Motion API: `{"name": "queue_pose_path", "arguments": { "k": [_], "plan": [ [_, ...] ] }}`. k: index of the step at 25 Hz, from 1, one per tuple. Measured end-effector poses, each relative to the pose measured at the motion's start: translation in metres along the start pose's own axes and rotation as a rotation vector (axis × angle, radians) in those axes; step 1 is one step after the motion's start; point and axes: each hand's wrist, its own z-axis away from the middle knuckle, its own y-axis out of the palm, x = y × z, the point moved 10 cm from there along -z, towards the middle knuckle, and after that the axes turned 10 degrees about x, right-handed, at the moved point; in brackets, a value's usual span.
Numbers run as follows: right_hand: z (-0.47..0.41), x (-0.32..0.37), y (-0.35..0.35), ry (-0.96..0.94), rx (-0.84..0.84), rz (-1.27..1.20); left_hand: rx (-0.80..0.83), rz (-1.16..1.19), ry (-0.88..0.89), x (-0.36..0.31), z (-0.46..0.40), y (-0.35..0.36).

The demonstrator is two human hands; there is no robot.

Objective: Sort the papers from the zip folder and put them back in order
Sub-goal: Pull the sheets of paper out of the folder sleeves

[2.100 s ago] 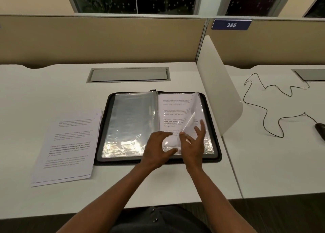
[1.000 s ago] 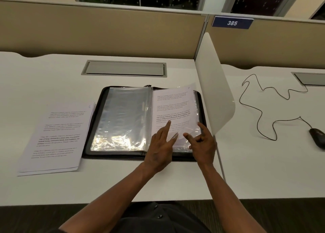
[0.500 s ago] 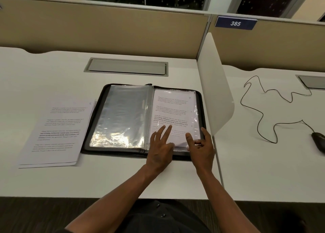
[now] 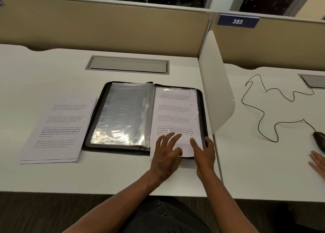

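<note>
Your left hand (image 4: 167,155) lies spread flat on the sheet (image 4: 177,116) in the right sleeve of the open zip folder (image 4: 202,113); your right hand (image 4: 204,153), fingers straight, steadies its near edge. The stack of papers (image 4: 58,129) on the bench (image 4: 44,71) to the left looks yet to be filed.

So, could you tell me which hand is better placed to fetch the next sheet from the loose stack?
Probably the left hand: the paper stack lies left of the zip folder, while the right hand rests at the folder's far right edge.

Printed text (image 4: 174,130) perhaps too blurred, mouse (image 4: 319,140) cut off
</note>
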Motion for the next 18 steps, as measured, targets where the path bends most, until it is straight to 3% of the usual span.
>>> {"name": "queue_pose_path", "arguments": {
  "k": [3, 5, 9, 11, 14, 18],
  "plan": [
    [0.006, -0.015, -0.004, 0.050, 0.068, 0.026, 0.073, 0.096, 0.054, -0.016, 0.025, 0.000],
    [0.017, -0.026, -0.009, 0.076, 0.095, 0.026, 0.115, 0.256, -0.027, -0.009, 0.045, -0.006],
    [0.061, -0.042, 0.001, 0.278, 0.278, -0.185, 0.063, 0.656, -0.710, 0.059, 0.090, -0.023],
    [0.092, -0.031, 0.021, 0.322, 0.409, -0.229, 0.185, 0.851, -0.984, 0.085, 0.112, -0.015],
    [0.135, -0.005, 0.057, 0.314, 0.520, -0.273, 0.385, 1.223, -1.133, 0.094, 0.130, -0.004],
    [0.180, 0.029, 0.106, 0.213, 0.640, -0.141, 0.424, 1.588, -1.176, 0.100, 0.148, -0.014]
  ]
}}
